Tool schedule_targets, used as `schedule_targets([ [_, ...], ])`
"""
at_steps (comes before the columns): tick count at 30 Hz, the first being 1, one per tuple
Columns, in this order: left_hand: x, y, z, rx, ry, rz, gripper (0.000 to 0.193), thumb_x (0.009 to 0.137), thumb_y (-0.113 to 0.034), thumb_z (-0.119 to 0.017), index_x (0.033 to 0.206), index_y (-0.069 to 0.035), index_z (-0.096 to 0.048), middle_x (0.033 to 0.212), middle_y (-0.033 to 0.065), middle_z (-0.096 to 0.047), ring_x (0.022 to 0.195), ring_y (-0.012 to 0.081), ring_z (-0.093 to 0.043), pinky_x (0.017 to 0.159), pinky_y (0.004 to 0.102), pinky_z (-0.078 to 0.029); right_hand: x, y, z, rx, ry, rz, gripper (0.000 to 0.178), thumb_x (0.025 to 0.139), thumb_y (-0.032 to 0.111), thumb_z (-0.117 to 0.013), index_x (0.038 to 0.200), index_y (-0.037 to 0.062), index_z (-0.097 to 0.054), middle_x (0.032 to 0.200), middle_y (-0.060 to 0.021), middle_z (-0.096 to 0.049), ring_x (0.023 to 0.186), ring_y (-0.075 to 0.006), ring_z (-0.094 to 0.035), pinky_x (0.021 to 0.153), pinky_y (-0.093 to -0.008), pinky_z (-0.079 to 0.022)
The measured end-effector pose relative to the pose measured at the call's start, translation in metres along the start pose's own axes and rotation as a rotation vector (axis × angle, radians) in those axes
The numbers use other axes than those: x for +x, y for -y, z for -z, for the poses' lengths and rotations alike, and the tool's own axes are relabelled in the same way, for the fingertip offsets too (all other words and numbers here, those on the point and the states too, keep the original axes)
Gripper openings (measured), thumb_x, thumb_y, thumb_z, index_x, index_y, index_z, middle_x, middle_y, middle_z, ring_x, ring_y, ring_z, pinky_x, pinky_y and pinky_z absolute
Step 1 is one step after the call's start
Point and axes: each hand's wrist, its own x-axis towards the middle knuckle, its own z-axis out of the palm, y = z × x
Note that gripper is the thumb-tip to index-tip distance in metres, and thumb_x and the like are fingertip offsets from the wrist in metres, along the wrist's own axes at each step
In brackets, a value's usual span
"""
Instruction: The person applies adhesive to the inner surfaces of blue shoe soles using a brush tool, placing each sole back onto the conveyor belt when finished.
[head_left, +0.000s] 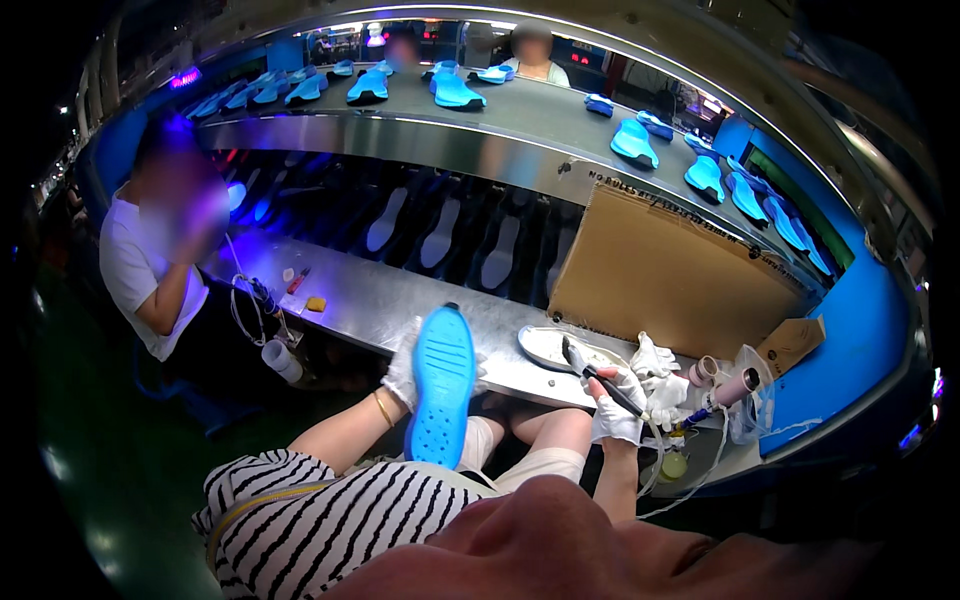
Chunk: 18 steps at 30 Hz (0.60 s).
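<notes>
A bright blue shoe sole [442,385], grooved at one end and dotted with small holes at the other, stands nearly upright in front of me. My gloved left hand [402,375] is closed around it from behind, and part of its fingers is hidden by the sole. My right hand [620,408], in a white glove with bare fingertips, grips a black-handled brush [576,358] with a thin tube at its rear. The brush head is over a white oval dish [540,343] on the metal bench; whether they touch I cannot tell.
A conveyor belt [540,103] carrying several blue soles curves beyond the metal bench [345,300]. A large cardboard sheet [660,265] leans behind the dish. White gloves [657,375], a pink cylinder [737,386] and loose tubing lie at right. A co-worker [150,260] sits at left.
</notes>
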Motion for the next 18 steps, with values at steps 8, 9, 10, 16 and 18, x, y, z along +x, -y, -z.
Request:
schedule_targets([
  [8,-0.111,-0.201,-0.066,0.406,0.041,-0.845,0.080,0.079,-0.062,-0.055,0.124,0.003,-0.041,0.117,0.0200,-0.051,0.103,0.0333,-0.052,0.091,0.0472,-0.044,0.009,0.001,0.008,0.109,0.005,0.051,0.019,0.076,-0.005,-0.067,0.093,0.0012,-0.062,0.083,-0.0060,-0.062,0.071,-0.0112,-0.059,0.069,-0.0240,-0.048],
  [9,-0.131,-0.248,-0.063,0.580,-0.443,-1.407,0.083,0.077,-0.063,-0.056,0.123,0.004,-0.041,0.119,0.0205,-0.049,0.107,0.0342,-0.049,0.094,0.0480,-0.041,0.011,-0.001,0.007,0.102,0.011,0.042,0.020,0.076,-0.005,-0.067,0.094,0.0023,-0.061,0.085,-0.0048,-0.062,0.071,-0.0105,-0.058,0.069,-0.0230,-0.048],
  [10,-0.152,-0.271,-0.076,0.494,-0.294,-1.465,0.084,0.077,-0.063,-0.056,0.123,0.004,-0.041,0.119,0.0206,-0.049,0.107,0.0344,-0.048,0.094,0.0481,-0.040,0.015,-0.005,0.012,0.084,0.006,0.034,0.021,0.077,-0.004,-0.067,0.095,0.0033,-0.060,0.087,-0.0036,-0.061,0.072,-0.0099,-0.058,0.068,-0.0220,-0.047],
  [16,-0.169,-0.292,-0.113,0.424,0.112,-1.285,0.087,0.075,-0.065,-0.055,0.124,0.005,-0.040,0.119,0.0216,-0.047,0.110,0.0357,-0.046,0.096,0.0485,-0.038,0.023,-0.015,0.020,0.141,-0.008,0.056,0.019,0.077,-0.005,-0.065,0.093,0.0031,-0.060,0.090,-0.0069,-0.064,0.077,-0.0130,-0.061,0.070,-0.0252,-0.051],
  [18,-0.148,-0.254,-0.107,0.441,0.387,-0.811,0.092,0.074,-0.069,-0.052,0.123,0.008,-0.039,0.119,0.0238,-0.046,0.109,0.0377,-0.046,0.096,0.0499,-0.038,0.023,-0.020,0.018,0.174,0.024,0.021,0.018,0.078,-0.005,-0.064,0.094,0.0035,-0.059,0.090,-0.0066,-0.063,0.079,-0.0135,-0.061,0.072,-0.0258,-0.051],
])
